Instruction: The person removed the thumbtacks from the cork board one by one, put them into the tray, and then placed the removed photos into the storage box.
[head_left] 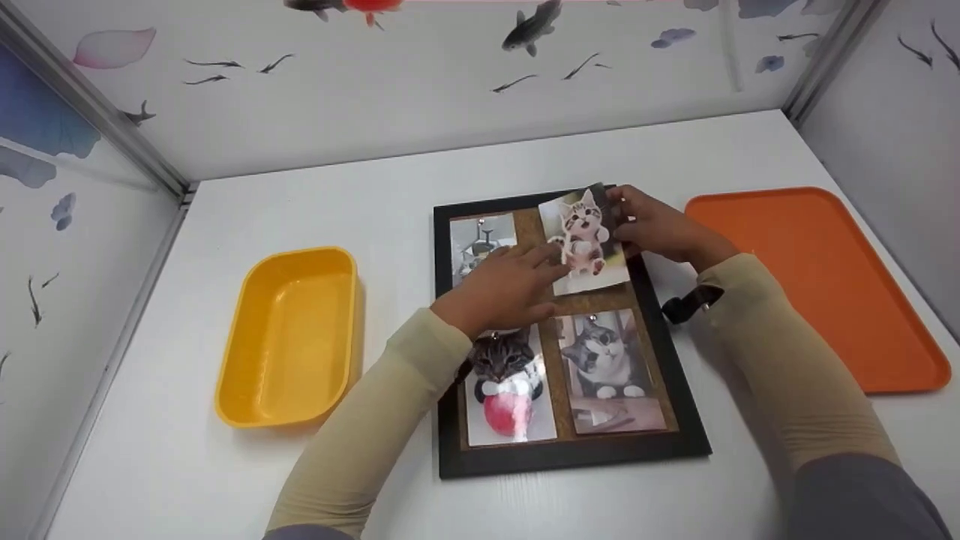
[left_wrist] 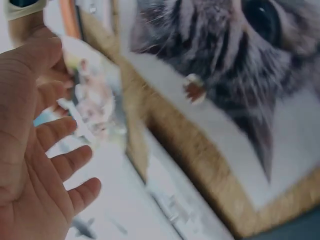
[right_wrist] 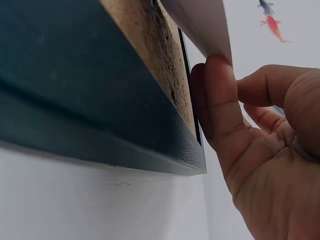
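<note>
A photo of a striped kitten (head_left: 591, 262) overlaps the upper right of a black-framed cork board (head_left: 574, 463). My right hand (head_left: 660, 225) pinches this photo by its right edge; in the right wrist view the lifted white sheet (right_wrist: 205, 25) stands off the cork between thumb and fingers. From the left, my left hand (head_left: 502, 289) reaches over the board, its spread fingertips at the photo's left edge. Small shiny pins show at the tops of the other photos: a cat with a red ball (head_left: 502, 375), a grey-and-white cat (head_left: 606, 367), and one partly hidden behind my left hand (head_left: 472, 244).
Left of the board stands a yellow plastic bin (head_left: 300, 337). An orange tray (head_left: 825, 277) lies to the right, partly under my right forearm. White panels with painted fish (head_left: 532, 30) enclose the white table (head_left: 187, 465) at the back and sides.
</note>
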